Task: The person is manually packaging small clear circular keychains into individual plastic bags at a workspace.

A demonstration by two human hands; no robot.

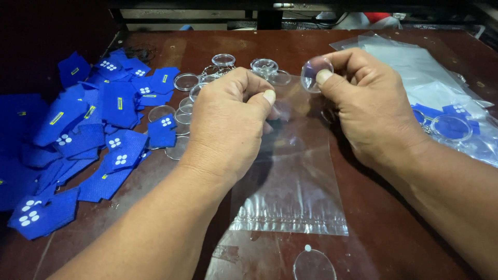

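Many blue fabric patches (78,140) and clear plastic bags (415,67) litter the brown table (384,228).

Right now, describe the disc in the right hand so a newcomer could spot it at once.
Start at the brown table, then find the clear plastic bag lying between the two hands. Above its top edge, the right hand pinches a round clear disc. Unlike the discs lying flat behind it, it is lifted and shows a purplish sheen.
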